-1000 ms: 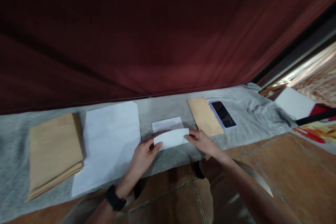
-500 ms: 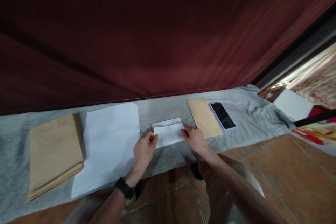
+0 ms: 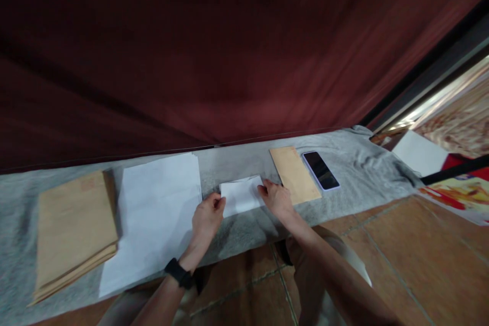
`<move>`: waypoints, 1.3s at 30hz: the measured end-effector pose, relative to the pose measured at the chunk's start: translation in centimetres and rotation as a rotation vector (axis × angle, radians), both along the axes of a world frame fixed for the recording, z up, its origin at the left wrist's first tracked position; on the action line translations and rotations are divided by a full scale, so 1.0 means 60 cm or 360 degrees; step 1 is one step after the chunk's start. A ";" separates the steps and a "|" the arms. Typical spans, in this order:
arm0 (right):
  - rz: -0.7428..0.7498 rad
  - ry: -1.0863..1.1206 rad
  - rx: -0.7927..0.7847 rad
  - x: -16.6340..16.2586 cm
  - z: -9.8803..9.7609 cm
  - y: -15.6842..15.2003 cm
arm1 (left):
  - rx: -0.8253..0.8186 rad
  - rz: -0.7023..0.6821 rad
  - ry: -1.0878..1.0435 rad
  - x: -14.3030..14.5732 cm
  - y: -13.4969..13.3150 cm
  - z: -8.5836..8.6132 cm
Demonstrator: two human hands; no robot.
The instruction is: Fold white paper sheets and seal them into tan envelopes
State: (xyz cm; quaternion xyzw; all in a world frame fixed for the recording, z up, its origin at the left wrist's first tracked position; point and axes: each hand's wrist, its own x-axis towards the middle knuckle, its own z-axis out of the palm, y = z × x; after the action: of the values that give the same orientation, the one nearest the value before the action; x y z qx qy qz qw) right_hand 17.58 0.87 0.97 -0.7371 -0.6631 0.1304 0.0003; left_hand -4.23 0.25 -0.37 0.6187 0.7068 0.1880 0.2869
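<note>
A folded sheet of white paper [image 3: 242, 197] lies on the grey cloth between my two hands. My left hand [image 3: 208, 214] pinches its left end between thumb and fingers. At the right end, my right hand [image 3: 275, 197] is closed on the sheet in the same way, its wrist turned inward. The far edges of the folded layers lie almost together. Just beyond my right hand is a single brown envelope [image 3: 295, 175]. To the left of my left hand lies a stack of white paper [image 3: 158, 214].
A pile of brown envelopes [image 3: 76, 229] overlaps the paper stack's left side. A phone [image 3: 321, 170] lies right of the single envelope. The grey cloth [image 3: 362, 163] covers a narrow surface before a dark red curtain [image 3: 229, 61]. Tiled floor [image 3: 385, 244] shows below.
The upper layer of the folded paper has moved away from me, narrowing the strip visible at the far edge. Both hands keep their hold. The whole view has shifted slightly.
</note>
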 end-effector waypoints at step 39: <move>0.0584 0.0273 0.0647 -0.058 -0.096 -0.021 | -0.0157 -0.0122 0.0787 0.033 0.004 0.032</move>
State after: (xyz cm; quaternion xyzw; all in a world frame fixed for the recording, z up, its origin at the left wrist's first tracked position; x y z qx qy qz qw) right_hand 14.11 -0.39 -4.78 -0.5758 -0.7955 0.0545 0.1806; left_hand -2.22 0.50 1.57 0.6574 0.7399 -0.0148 0.1420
